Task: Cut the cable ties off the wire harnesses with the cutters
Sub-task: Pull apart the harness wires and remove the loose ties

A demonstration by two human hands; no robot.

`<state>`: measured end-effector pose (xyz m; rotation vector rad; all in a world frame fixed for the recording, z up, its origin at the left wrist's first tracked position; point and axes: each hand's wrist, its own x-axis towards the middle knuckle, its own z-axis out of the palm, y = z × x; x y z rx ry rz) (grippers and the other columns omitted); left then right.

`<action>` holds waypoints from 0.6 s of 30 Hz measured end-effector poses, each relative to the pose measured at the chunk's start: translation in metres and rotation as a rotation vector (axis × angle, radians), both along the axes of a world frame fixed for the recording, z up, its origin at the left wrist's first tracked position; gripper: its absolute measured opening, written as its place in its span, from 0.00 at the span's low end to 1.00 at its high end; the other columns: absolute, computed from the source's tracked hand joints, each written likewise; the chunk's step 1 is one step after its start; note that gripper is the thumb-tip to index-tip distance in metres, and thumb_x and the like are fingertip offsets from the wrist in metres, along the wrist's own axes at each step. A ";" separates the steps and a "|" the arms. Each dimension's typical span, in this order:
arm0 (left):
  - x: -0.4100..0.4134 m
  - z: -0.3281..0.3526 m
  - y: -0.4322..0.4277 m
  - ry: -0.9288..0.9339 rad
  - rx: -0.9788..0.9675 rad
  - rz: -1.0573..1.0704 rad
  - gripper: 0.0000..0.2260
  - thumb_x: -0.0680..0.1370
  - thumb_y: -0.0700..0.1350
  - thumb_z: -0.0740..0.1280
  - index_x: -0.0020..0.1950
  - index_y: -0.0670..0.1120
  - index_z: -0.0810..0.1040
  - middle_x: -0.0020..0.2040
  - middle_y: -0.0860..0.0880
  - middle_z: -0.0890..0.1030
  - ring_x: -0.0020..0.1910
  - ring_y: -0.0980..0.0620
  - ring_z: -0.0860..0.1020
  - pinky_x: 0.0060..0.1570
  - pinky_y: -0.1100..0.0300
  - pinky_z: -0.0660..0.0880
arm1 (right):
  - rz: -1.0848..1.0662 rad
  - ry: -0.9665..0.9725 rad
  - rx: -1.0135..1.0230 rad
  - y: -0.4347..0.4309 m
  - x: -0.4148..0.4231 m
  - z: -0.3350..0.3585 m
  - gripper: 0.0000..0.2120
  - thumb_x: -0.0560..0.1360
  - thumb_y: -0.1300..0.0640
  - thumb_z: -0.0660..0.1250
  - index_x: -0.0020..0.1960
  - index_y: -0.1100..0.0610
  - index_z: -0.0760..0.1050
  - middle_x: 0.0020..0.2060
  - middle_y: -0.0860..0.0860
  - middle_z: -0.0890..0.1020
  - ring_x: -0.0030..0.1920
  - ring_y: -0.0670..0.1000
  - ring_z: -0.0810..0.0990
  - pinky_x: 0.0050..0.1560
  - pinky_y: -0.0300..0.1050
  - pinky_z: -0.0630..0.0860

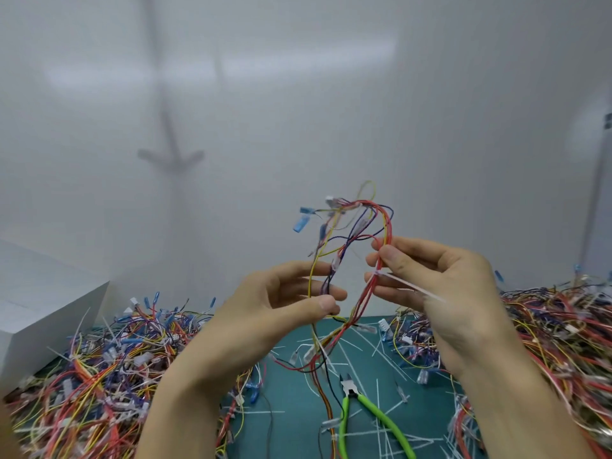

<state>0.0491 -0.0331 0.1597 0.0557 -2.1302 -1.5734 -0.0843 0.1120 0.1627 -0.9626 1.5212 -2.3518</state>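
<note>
Left hand (291, 303) pinches thin yellow + purple wires of the harness (356, 226) btw thumb and fingertips, held up off the mat (291, 392). Right hand (440, 286) grips the red/yellow strand opposite, thumb pressed on it just above the tie (405, 285). That tie is a pale, stiff plastic strip: its head cinches the strand and its tail pokes out across the right palm. Can't tell if the fingers touch the tie head itself.

Harness is a loose loop of glossy thin wires w/ blue sleeved terminals and small white plugs. Its top is motion-blurred; the lower ends trail down onto the mat.

Cutters (351, 392) lie untouched on the mat below the hands. Steel nose points away from me, lime-green handles are splayed, and the handle ends are cut off by the frame edge.

Mat is dark green, smooth, littered w/ thin white offcuts (377, 356). Tangled wire piles sit on the left (99, 359) and right (563, 342); single harnesses in them are hard to pick out. A white box (43, 309) sits far left, partly out of frame. Both forearms are cropped at the bottom.
</note>
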 end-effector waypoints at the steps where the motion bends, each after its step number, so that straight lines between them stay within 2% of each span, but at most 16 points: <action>1: -0.002 -0.001 0.001 0.003 -0.007 0.011 0.18 0.71 0.45 0.72 0.61 0.49 0.79 0.51 0.49 0.86 0.52 0.51 0.84 0.51 0.67 0.77 | -0.001 -0.009 -0.001 0.000 0.000 0.000 0.05 0.75 0.65 0.69 0.46 0.59 0.83 0.37 0.54 0.87 0.36 0.54 0.86 0.32 0.38 0.80; 5: -0.008 -0.003 0.003 0.050 -0.010 0.091 0.15 0.75 0.37 0.71 0.60 0.47 0.79 0.50 0.49 0.86 0.49 0.49 0.85 0.51 0.62 0.80 | -0.009 -0.001 0.015 -0.001 -0.001 0.000 0.05 0.75 0.64 0.69 0.45 0.57 0.83 0.37 0.54 0.87 0.37 0.53 0.86 0.33 0.38 0.81; 8: -0.010 -0.004 0.003 0.074 0.001 0.111 0.15 0.76 0.34 0.70 0.60 0.46 0.78 0.51 0.49 0.86 0.48 0.47 0.85 0.50 0.57 0.81 | -0.004 0.011 0.020 0.000 -0.002 -0.001 0.06 0.75 0.64 0.69 0.45 0.56 0.84 0.38 0.54 0.87 0.37 0.54 0.87 0.33 0.38 0.81; 12: -0.009 -0.004 -0.001 0.112 0.102 0.070 0.13 0.76 0.38 0.69 0.60 0.45 0.79 0.53 0.48 0.86 0.49 0.45 0.85 0.45 0.61 0.81 | 0.023 0.024 0.020 -0.001 -0.003 -0.001 0.06 0.75 0.63 0.69 0.45 0.56 0.84 0.38 0.54 0.87 0.37 0.54 0.87 0.34 0.38 0.81; 15: -0.006 -0.003 -0.005 0.134 0.184 0.028 0.12 0.75 0.42 0.68 0.58 0.46 0.82 0.54 0.45 0.85 0.51 0.44 0.85 0.45 0.62 0.80 | 0.037 0.015 0.016 0.000 -0.004 -0.002 0.06 0.76 0.63 0.69 0.45 0.56 0.85 0.39 0.55 0.87 0.37 0.53 0.86 0.35 0.39 0.81; 18: -0.003 -0.003 -0.008 0.106 0.182 -0.006 0.11 0.76 0.45 0.66 0.57 0.49 0.84 0.55 0.44 0.85 0.53 0.44 0.84 0.46 0.62 0.80 | 0.042 0.011 0.019 0.000 -0.005 -0.002 0.07 0.76 0.63 0.68 0.45 0.57 0.85 0.39 0.54 0.87 0.37 0.53 0.86 0.35 0.40 0.81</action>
